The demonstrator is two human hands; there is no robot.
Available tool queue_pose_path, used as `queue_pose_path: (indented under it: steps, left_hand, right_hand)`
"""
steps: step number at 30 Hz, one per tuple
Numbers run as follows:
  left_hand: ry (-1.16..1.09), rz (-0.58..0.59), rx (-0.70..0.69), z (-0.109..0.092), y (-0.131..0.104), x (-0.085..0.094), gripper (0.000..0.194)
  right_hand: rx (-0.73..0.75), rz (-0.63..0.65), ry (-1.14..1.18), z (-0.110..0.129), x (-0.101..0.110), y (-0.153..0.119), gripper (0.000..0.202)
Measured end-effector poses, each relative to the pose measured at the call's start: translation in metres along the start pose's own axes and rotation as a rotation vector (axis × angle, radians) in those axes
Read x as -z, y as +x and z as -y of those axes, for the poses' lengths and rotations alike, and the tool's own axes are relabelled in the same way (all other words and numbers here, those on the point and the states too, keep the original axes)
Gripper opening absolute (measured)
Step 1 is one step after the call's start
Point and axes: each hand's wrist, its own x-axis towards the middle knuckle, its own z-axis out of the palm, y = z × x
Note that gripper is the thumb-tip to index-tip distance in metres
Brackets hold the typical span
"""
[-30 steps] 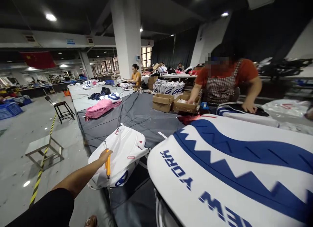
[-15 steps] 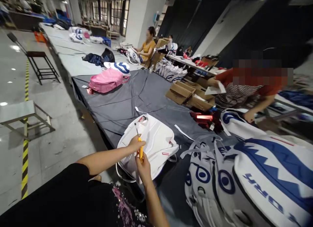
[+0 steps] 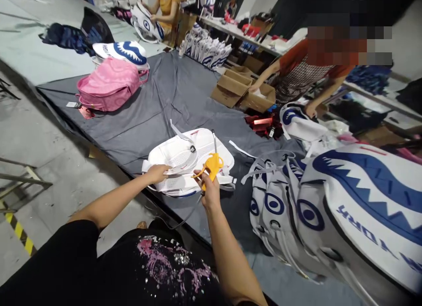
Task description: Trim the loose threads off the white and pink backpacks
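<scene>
A white backpack [image 3: 161, 152] lies on the grey-covered table in front of me, its padded back and straps facing up. My left hand [image 3: 157, 173] is closed on the backpack's near left side, at a strap or edge; the exact part is partly hidden by the fingers. My right hand [image 3: 210, 192] is wrapped round a yellow air blow gun [image 3: 214, 163], held over the right part of the backpack. Its thin metal nozzle points up and away from me, and a hose seems to trail below the hand.
White backpacks with blue shark-mouth prints [image 3: 369, 200] stand close on my right. A pink backpack [image 3: 108, 84] lies farther left on the table [image 3: 184, 95]. Cardboard boxes [image 3: 231, 88] sit across from me. A co-worker in an orange top [image 3: 293, 60] reaches there; another person [image 3: 168, 11] handles a bag behind.
My view has turned down and to the right. My left hand has left the blow gun and taken hold of the backpack, whose straps now face up. The blow gun is in my right hand alone.
</scene>
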Motion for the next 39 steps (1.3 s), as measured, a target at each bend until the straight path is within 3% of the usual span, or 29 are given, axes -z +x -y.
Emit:
queue_pose_path:
  steps: [2, 4, 8, 11, 16, 18, 20, 24, 29, 33, 35, 37, 39]
  left_hand:
    - [-0.038, -0.019, 0.063, 0.011, 0.011, 0.003, 0.028]
    - [-0.124, -0.012, 0.114, 0.014, 0.030, 0.019, 0.021]
    - [-0.421, 0.087, 0.207, 0.020, 0.077, 0.069, 0.035]
    - [-0.606, 0.170, 0.305, 0.034, 0.108, 0.087, 0.046]
    - [-0.772, 0.362, 0.458, 0.061, 0.138, 0.079, 0.051]
    - [-0.824, 0.420, 0.476, 0.067, 0.143, 0.079, 0.052]
    - [-0.872, 0.469, 0.478, 0.071, 0.145, 0.082, 0.051]
    - [-0.929, 0.536, 0.481, 0.074, 0.149, 0.085, 0.047]
    - [-0.893, 0.549, 0.511, 0.075, 0.155, 0.079, 0.047]
    - [-0.830, 0.546, 0.511, 0.071, 0.154, 0.078, 0.050]
    - [-0.776, 0.525, 0.494, 0.065, 0.149, 0.075, 0.060]
    - [-0.651, 0.478, 0.331, 0.057, 0.141, 0.068, 0.068]
    - [-0.415, 0.415, 0.047, 0.045, 0.131, 0.058, 0.064]
  right_hand:
    - [-0.015, -0.016, 0.046, 0.010, 0.007, 0.015, 0.055]
    - [-0.073, 0.025, -0.033, 0.022, 0.020, 0.029, 0.053]
    - [-0.294, 0.092, -0.376, 0.043, 0.047, 0.052, 0.058]
    - [-0.379, 0.099, -0.663, 0.049, 0.049, 0.075, 0.048]
    - [-0.343, -0.010, -1.257, 0.046, 0.016, 0.135, 0.038]
    - [-0.361, -0.049, -1.415, 0.045, 0.000, 0.144, 0.036]
    - [-0.424, 0.003, -1.421, 0.044, -0.018, 0.135, 0.037]
    - [-0.599, 0.386, -1.205, 0.053, -0.056, 0.095, 0.046]
    - [-0.524, 0.367, -1.274, 0.082, -0.092, 0.097, 0.047]
    - [-0.467, 0.304, -1.404, 0.098, -0.098, 0.108, 0.048]
    - [-0.538, 0.398, -1.395, 0.105, -0.091, 0.106, 0.046]
    - [-0.619, 0.416, -1.460, 0.115, -0.076, 0.105, 0.042]
    - [-0.610, 0.227, -1.630, 0.130, -0.054, 0.104, 0.041]
